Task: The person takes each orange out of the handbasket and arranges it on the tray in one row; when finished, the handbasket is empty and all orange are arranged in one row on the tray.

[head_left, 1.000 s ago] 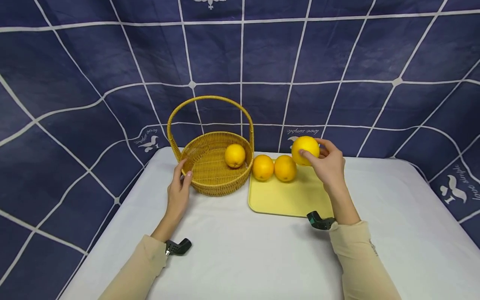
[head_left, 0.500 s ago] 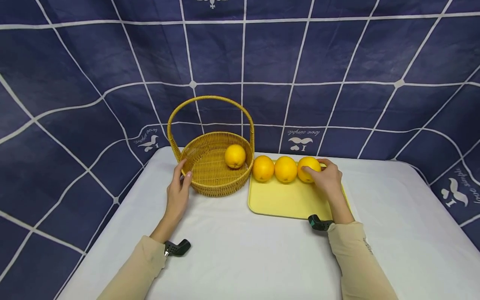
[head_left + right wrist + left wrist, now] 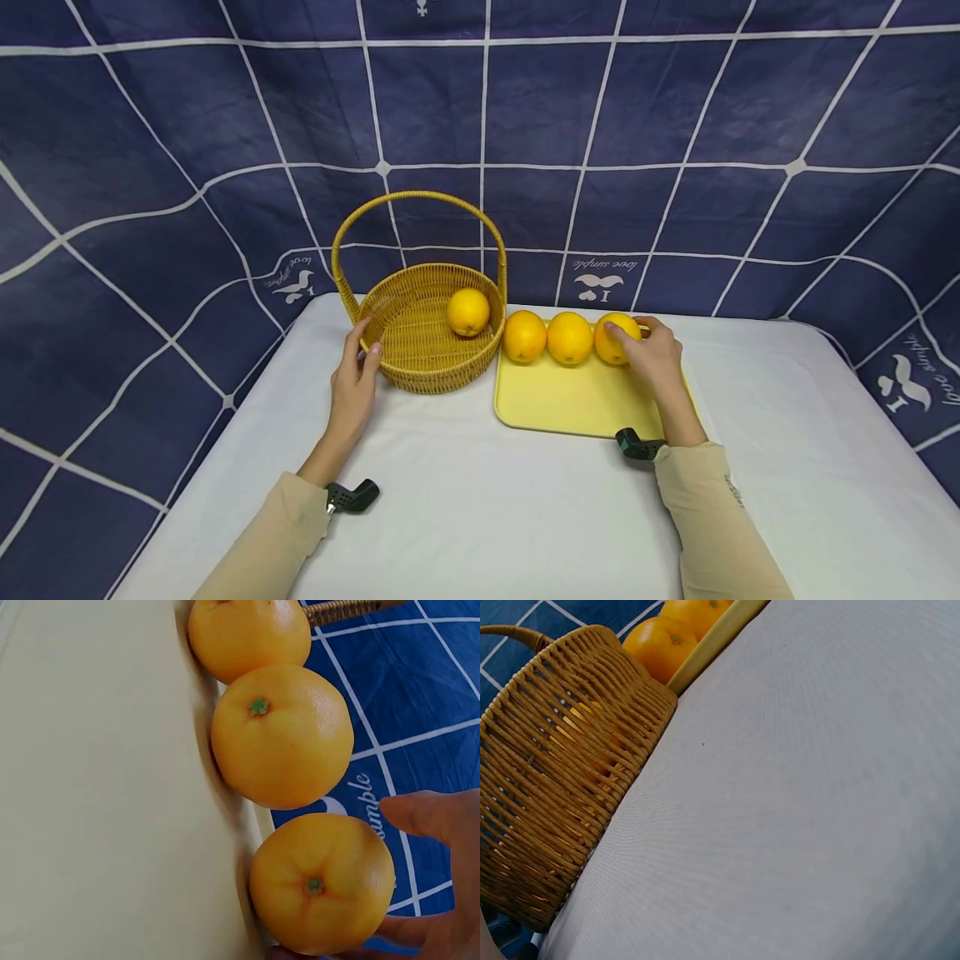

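Note:
A wicker basket point(image 3: 420, 375) with a tall arched handle stands on the left, one orange point(image 3: 468, 312) inside it. My left hand point(image 3: 351, 392) rests against the basket's left side, thumb and index finger at the rim; its other fingers are hidden. On a yellow tray point(image 3: 577, 400) three oranges line the back edge: a left orange point(image 3: 524, 337), a middle orange point(image 3: 569, 338) and a right orange point(image 3: 321, 885). My right hand point(image 3: 656, 354) is around the right orange's far right side. In the right wrist view its thumb stands apart from the fruit, other fingers partly hidden behind.
The tray's left end sits close beside the basket. Both stand near the back of a table with a white cloth point(image 3: 480, 500). Behind rises a dark blue curtain point(image 3: 637, 100) with white lines. Each wrist wears a black camera mount point(image 3: 352, 497).
The right hand has lowered its orange from above the tray to the back edge, right of the other two. Its thumb has since moved slightly off. The left hand has stayed at the basket.

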`<state>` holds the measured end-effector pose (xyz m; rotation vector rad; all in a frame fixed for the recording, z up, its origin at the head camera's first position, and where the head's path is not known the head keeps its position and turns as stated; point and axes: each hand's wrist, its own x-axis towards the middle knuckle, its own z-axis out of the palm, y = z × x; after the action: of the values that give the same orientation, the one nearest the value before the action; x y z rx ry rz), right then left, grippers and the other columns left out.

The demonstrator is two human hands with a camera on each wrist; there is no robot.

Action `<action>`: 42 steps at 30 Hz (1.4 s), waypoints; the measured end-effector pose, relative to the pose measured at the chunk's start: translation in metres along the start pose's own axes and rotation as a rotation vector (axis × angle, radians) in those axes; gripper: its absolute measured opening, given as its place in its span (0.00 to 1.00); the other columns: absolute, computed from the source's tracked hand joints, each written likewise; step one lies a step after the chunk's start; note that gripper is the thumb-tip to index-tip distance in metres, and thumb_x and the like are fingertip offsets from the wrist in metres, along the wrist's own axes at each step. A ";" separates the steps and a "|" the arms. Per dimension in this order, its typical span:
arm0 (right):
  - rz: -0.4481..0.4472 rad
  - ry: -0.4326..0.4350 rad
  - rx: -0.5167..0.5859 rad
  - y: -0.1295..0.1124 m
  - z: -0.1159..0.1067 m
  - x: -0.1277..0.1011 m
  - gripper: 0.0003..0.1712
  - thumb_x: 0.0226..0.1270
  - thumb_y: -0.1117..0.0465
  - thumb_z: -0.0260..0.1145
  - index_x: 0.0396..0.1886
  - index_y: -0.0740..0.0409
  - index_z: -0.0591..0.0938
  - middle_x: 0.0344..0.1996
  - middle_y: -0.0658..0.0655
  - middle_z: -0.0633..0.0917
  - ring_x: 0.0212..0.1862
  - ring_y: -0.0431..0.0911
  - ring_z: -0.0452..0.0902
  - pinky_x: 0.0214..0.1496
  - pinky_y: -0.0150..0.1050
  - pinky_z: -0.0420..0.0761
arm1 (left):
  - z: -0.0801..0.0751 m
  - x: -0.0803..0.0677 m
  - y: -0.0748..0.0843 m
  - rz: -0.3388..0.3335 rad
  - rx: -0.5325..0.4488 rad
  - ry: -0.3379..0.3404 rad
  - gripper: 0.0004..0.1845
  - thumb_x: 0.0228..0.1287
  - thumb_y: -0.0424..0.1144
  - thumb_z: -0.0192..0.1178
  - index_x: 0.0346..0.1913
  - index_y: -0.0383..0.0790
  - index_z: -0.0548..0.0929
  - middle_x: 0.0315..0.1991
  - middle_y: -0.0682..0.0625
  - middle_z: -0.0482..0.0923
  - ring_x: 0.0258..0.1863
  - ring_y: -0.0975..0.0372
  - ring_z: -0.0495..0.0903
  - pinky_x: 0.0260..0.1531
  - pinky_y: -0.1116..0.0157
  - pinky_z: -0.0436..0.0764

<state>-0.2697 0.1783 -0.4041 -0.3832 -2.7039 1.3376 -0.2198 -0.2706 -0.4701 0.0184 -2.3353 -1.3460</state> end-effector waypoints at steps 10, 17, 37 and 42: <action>-0.050 0.032 0.029 0.004 0.002 0.000 0.42 0.69 0.44 0.70 0.73 0.67 0.74 0.64 0.74 0.80 0.68 0.68 0.67 0.68 0.57 0.75 | -0.001 -0.002 0.001 -0.002 -0.006 0.001 0.28 0.85 0.57 0.46 0.82 0.66 0.61 0.83 0.55 0.59 0.79 0.47 0.65 0.77 0.44 0.68; -0.011 0.004 -0.006 0.004 0.001 0.000 0.42 0.71 0.42 0.67 0.73 0.67 0.74 0.63 0.73 0.80 0.67 0.67 0.66 0.68 0.57 0.72 | 0.000 -0.003 0.001 -0.006 0.001 0.004 0.27 0.85 0.56 0.47 0.81 0.70 0.61 0.83 0.56 0.60 0.78 0.47 0.66 0.77 0.44 0.68; -0.044 0.069 0.044 -0.004 -0.002 -0.003 0.47 0.76 0.29 0.56 0.74 0.64 0.75 0.67 0.70 0.80 0.71 0.65 0.71 0.78 0.58 0.69 | -0.001 -0.003 0.001 -0.004 0.007 -0.002 0.28 0.85 0.55 0.46 0.82 0.66 0.60 0.83 0.54 0.60 0.79 0.46 0.65 0.78 0.44 0.67; -0.114 0.097 0.076 -0.014 -0.006 -0.006 0.46 0.76 0.30 0.57 0.74 0.65 0.75 0.66 0.69 0.81 0.69 0.63 0.74 0.77 0.57 0.72 | 0.000 -0.001 0.003 -0.015 0.006 -0.001 0.28 0.85 0.56 0.46 0.82 0.66 0.61 0.83 0.54 0.59 0.79 0.48 0.65 0.78 0.45 0.67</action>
<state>-0.2651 0.1731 -0.3892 -0.2750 -2.5464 1.3499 -0.2183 -0.2692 -0.4679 0.0378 -2.3445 -1.3459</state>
